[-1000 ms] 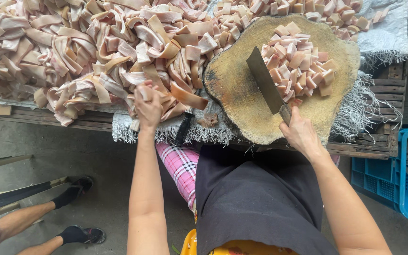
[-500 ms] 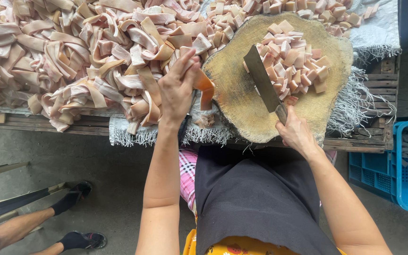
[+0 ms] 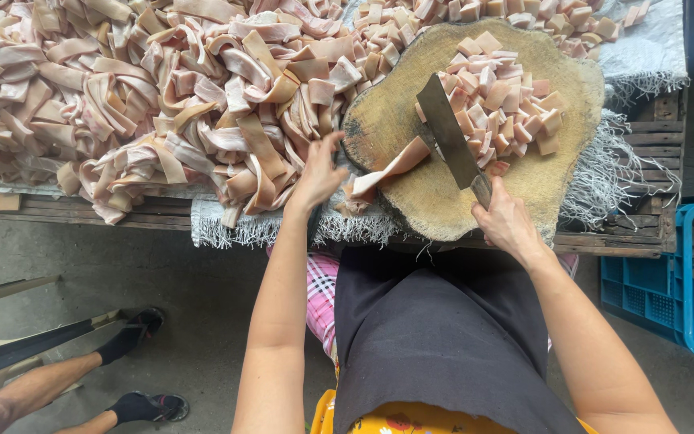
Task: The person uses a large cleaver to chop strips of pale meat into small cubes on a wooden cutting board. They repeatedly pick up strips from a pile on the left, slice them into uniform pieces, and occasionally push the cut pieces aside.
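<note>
Strips of pale pink pork skin with tan rind are what the hands work on, and one strip (image 3: 391,166) lies across the near left edge of the round wooden chopping block (image 3: 411,201), one end hanging off the rim, the other end touching the cleaver (image 3: 451,135). It looks limp and rubbery, curled at the hanging end. The left hand (image 3: 319,173) hovers just beside that strip with fingers spread wide, gripping nothing that I can see. The right hand (image 3: 504,221) is closed around the cleaver's handle at the near edge of the block, the dark blade angled up and away across the wood.

Judging by how things lie, the chopping is only partly done. A modest heap of cut squares (image 3: 504,92) sits on the far right of the block, touching the blade's far side, and more diced pieces (image 3: 475,12) spread over the cloth beyond it. A far larger pile of uncut strips (image 3: 146,88) covers the table to the left, so most of the work appears to remain.

Around this, a frayed grey cloth (image 3: 644,48) covers a wooden slatted table (image 3: 640,233). A blue plastic crate (image 3: 672,297) stands on the floor at the right. At lower left another person's legs in dark socks (image 3: 126,345) stretch over the concrete floor.
</note>
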